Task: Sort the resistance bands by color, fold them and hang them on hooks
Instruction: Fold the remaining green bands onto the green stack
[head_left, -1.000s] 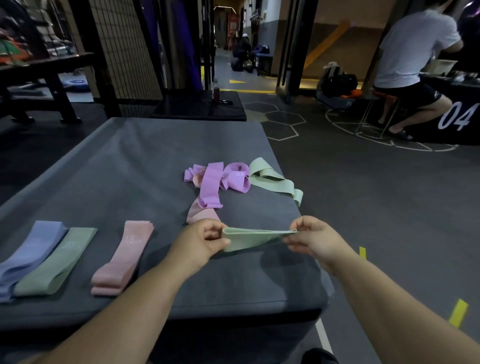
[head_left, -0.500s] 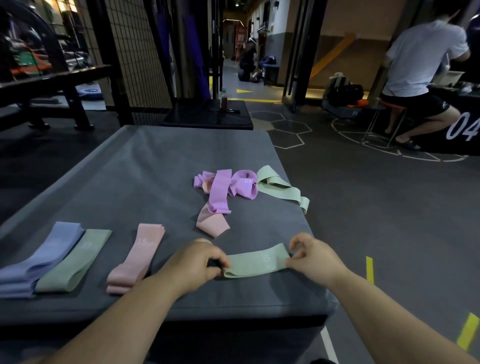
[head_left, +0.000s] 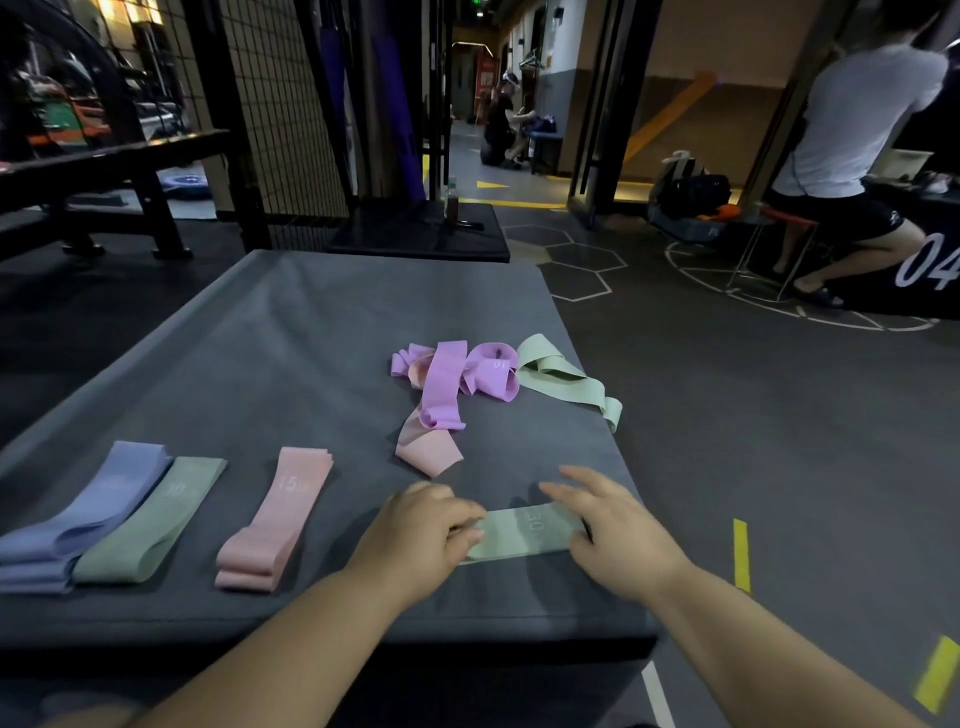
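Note:
A light green resistance band (head_left: 524, 532) marked 30 lies flat near the front right of the grey padded mat (head_left: 260, 338). My left hand (head_left: 415, 535) pinches its left end with curled fingers and thumb. My right hand (head_left: 608, 525) rests on its right end with fingers spread and straight. At the front left lie a folded blue band (head_left: 104, 499), a folded green band (head_left: 156, 519) and a folded pink band (head_left: 280, 514). Behind my hands is a loose heap: purple bands (head_left: 452, 379), a pink band (head_left: 428, 447) and a green band (head_left: 566, 384).
The mat's right edge drops to dark floor with yellow tape marks (head_left: 740, 551). A black platform (head_left: 421, 234) with a bottle (head_left: 452, 200) stands beyond the mat. A bench (head_left: 104, 171) is at the left, and a seated person (head_left: 852, 156) at the far right.
The green band, stretched in the air between both hands, has come down flat onto the mat. My right hand has let go of its end and now lies spread on it.

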